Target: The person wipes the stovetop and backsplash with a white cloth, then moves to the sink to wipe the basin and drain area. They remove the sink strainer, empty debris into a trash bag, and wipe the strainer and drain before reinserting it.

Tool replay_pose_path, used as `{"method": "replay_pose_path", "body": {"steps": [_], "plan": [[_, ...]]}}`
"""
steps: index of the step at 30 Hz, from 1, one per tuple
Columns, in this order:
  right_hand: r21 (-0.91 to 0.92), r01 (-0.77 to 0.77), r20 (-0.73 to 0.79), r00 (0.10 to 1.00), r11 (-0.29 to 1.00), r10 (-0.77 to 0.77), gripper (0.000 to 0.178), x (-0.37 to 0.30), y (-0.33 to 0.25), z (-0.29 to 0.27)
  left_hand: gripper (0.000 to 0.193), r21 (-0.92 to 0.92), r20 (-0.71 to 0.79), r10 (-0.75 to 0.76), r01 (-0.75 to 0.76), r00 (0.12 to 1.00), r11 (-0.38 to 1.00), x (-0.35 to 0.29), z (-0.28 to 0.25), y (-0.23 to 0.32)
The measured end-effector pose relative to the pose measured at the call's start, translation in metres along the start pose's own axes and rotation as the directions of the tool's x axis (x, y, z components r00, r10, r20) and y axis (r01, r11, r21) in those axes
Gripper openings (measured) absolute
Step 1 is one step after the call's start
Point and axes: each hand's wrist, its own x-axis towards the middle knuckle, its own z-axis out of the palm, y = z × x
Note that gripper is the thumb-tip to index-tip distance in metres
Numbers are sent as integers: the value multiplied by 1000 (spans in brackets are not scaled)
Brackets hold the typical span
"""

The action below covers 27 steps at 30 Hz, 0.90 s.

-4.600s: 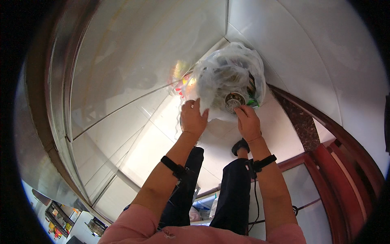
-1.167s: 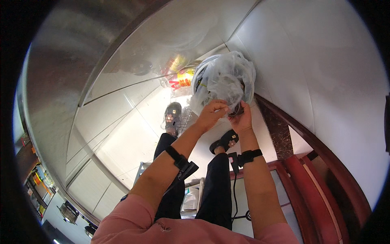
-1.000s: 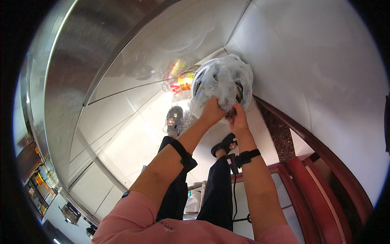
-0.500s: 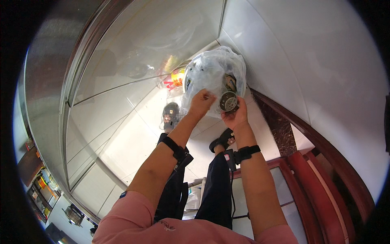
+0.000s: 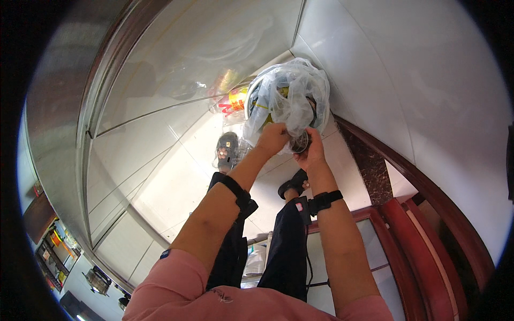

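Observation:
My right hand (image 5: 310, 151) grips a small round strainer basket (image 5: 300, 142), its slotted inside partly covered by clear film. Right beside it, my left hand (image 5: 273, 139) is closed, its fingertips pinching the clear plastic bag (image 5: 297, 96) near the strainer's rim. That bag lines a round bin (image 5: 248, 101) in the corner and bunches up toward my hands. Dark and yellow scraps show through the film inside. Exactly where film and strainer touch is hard to make out.
A bottle with a red and yellow label (image 5: 233, 100) stands left of the bin. White tiled walls (image 5: 369, 69) meet behind it. My dark shoes (image 5: 227, 150) are on the floor tiles. Red wooden furniture (image 5: 423, 257) lies at the lower right.
My left hand has moved right, up to the strainer, drawing the bag's film with it. The film has gathered into a bunch, and more of the bin's contents show. The strainer is now partly covered.

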Motion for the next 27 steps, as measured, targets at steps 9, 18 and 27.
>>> {"method": "replay_pose_path", "body": {"steps": [9,18,27], "plan": [[71,61,84,994,996,-67,37,1,2,-1,27,-260,159,-100,139,982,955,-7,-8,11],[-134,75,40,997,988,-71,34,0,5,13,32,-478,321,-19,180,947,860,-7,-7,24],[-80,-28,48,998,996,32,35,-3,-24,3,31,-318,-2,-109,102,994,942,0,-16,-10]]}}
